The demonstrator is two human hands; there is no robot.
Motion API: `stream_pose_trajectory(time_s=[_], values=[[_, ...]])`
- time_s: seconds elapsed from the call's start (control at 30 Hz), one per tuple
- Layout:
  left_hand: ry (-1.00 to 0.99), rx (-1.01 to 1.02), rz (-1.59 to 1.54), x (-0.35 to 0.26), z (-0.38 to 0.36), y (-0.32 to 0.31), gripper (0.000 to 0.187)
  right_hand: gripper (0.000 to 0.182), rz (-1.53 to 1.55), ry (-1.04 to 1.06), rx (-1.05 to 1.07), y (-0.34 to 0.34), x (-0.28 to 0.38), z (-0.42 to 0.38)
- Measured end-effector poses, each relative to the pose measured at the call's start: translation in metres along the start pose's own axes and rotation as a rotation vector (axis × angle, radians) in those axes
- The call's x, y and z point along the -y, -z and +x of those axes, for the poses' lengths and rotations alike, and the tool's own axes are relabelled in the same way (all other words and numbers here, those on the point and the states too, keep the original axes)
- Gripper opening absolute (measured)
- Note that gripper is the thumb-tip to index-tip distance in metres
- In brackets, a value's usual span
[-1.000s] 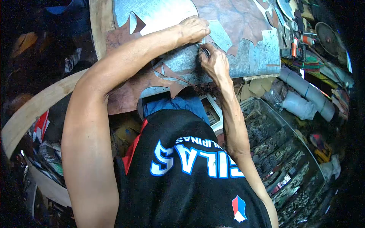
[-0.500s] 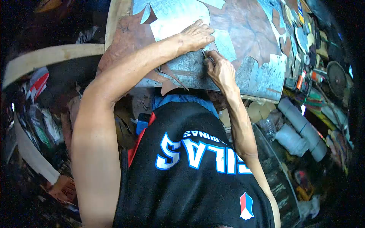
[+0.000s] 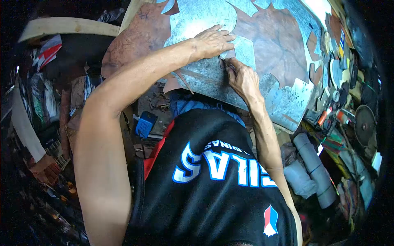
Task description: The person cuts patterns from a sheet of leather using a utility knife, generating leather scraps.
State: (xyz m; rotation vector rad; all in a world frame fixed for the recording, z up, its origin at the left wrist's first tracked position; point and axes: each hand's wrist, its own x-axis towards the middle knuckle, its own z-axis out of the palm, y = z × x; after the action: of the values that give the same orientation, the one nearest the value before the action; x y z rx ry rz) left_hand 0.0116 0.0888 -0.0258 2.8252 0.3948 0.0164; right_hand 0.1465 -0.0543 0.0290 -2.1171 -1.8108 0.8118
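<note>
My left hand (image 3: 214, 42) lies flat with its fingers stretched out, pressing on the pale metal-covered work surface (image 3: 201, 18) and close to a light-coloured flat piece (image 3: 245, 48). Just below and to the right, my right hand (image 3: 243, 78) is closed around a thin knife-like tool (image 3: 222, 64), its tip pointing up towards my left fingers. Most of the tool is hidden in the fist. A large brown leather piece (image 3: 274, 39) spreads out to the right of both hands. Another brown leather piece (image 3: 137, 39) lies under and beyond my left forearm.
Narrow leather scraps (image 3: 180, 82) hang at the near edge. Tools and cut pieces crowd the right side, with an orange-labelled bottle (image 3: 324, 117) and a round disc (image 3: 364, 125). Grey rolls (image 3: 314, 170) stand at lower right. A blue box (image 3: 145, 124) sits below, left of my body.
The whole view has shifted and turned slightly, showing more of the blue box. My right hand has moved slightly right and down in the picture, still gripping the tool; my left hand stays flat.
</note>
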Motion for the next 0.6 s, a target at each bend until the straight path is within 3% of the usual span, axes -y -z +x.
stream_pose_trajectory(time_s=[0.43, 0.6], values=[[0.143, 0.017, -0.071, -0.012, -0.003, 0.003, 0.02, 0.023, -0.14, 0.143, 0.143, 0.02, -0.013, 0.013], [0.16, -0.003, -0.07, -0.014, -0.005, -0.002, 0.022, 0.02, -0.064, 0.236, 0.103, 0.02, -0.027, 0.013]])
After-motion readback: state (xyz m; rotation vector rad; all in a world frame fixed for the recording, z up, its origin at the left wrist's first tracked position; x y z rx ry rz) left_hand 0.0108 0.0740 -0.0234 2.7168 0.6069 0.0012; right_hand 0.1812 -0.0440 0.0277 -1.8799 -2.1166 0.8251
